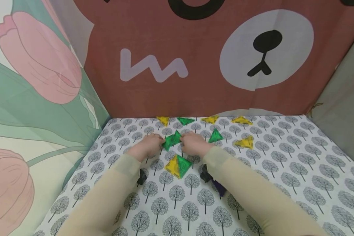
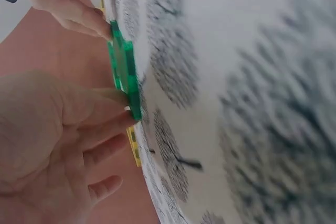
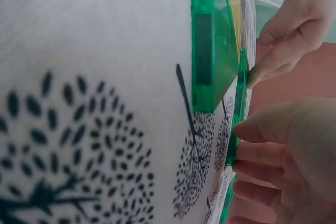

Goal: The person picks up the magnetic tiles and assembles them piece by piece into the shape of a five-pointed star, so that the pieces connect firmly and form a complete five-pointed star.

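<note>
My left hand pinches the outer corner of a green translucent triangular tile between thumb and fingers. With its fingertips my right hand grips a second green triangular tile, whose edge meets the first one. Both tiles lie low, close to the cloth; whether they touch it is hard to tell. In the left wrist view, the left thumb and index finger close on the green tile. Nearer to me, a yellow triangular tile and a green triangular tile lie edge to edge.
Beyond the hands lie yellow tiles and a green tile. Another green tile and a yellow tile lie to the right. A dark purple tile is partly under my right forearm. Fabric walls border the tree-patterned cloth.
</note>
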`<action>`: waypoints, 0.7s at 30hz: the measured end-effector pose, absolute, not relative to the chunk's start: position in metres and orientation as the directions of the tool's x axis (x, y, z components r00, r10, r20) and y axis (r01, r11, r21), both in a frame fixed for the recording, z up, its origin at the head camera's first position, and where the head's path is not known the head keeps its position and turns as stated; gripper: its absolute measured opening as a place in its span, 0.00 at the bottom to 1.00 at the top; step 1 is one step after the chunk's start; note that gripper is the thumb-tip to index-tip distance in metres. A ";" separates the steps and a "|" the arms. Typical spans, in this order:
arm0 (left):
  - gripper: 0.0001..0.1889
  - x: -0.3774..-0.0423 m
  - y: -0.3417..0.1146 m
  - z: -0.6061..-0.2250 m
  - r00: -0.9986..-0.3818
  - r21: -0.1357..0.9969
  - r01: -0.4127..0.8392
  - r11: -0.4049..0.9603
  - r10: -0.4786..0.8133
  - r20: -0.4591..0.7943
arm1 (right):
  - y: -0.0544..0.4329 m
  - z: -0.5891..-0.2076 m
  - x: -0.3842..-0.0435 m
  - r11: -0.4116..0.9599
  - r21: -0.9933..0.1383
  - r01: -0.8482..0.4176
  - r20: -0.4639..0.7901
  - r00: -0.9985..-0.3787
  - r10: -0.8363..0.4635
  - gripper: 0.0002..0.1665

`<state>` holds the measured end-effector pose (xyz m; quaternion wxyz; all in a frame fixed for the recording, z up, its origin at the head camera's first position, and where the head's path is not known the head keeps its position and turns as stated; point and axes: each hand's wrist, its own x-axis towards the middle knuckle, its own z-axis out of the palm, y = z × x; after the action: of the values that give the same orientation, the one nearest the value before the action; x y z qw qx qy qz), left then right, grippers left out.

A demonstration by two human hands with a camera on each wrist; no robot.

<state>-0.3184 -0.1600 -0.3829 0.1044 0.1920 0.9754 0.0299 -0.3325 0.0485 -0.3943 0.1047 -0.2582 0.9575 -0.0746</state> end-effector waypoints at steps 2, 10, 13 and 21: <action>0.24 -0.317 -0.164 -0.384 -0.894 0.121 0.383 0.916 0.400 -0.201 | 0.047 -0.394 -0.333 0.863 -0.178 -0.474 -0.172 -0.848 -0.501 0.30; 0.24 -0.310 -0.179 -0.388 -0.862 0.177 0.437 0.882 0.467 -0.197 | 0.047 -0.392 -0.332 0.850 -0.278 -0.447 -0.261 -0.817 -0.514 0.37; 0.24 -0.306 -0.181 -0.387 -0.858 0.155 0.455 0.877 0.478 -0.185 | 0.048 -0.390 -0.331 0.847 -0.287 -0.448 -0.275 -0.808 -0.521 0.37; 0.24 -0.301 -0.178 -0.388 -0.861 0.131 0.450 0.883 0.468 -0.198 | 0.051 -0.391 -0.331 0.838 -0.323 -0.440 -0.280 -0.801 -0.529 0.34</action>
<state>-0.3012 -0.1776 -0.3879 0.1125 0.2381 0.9639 0.0403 -0.3306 0.0513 -0.3906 0.1818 -0.2574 0.9412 -0.1218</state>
